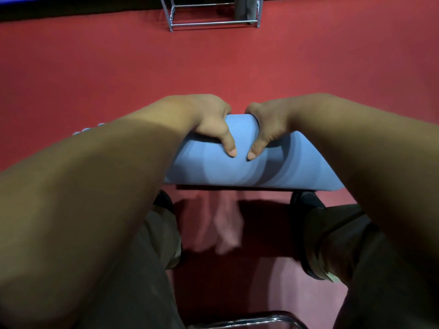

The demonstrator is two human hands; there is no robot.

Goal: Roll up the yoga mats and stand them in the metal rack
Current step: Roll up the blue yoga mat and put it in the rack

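1. On the red carpet (118, 67), centre frame: you're leaning over a light-blue yoga mat (237, 167), which is lying crosswise in front of your feet, w/ its rolled part on the far side.
2. Your left hand (211, 122) is gripping the roll from above, fingers curling over the far side and thumb pressing on the near face.
3. Your right hand (270, 129) is gripping the same way just beside it; the thumbs are sitting near each other, not touching.
4. Metal rack (213, 24) is standing at the top of frame, well apart from the blue mat, w/ a grey rolled mat (245, 8) standing upright in its right end.
5. Your dark shoes (306, 200) are showing just below the mat's near edge; a chrome tube (249, 320) is curving along the bottom edge.
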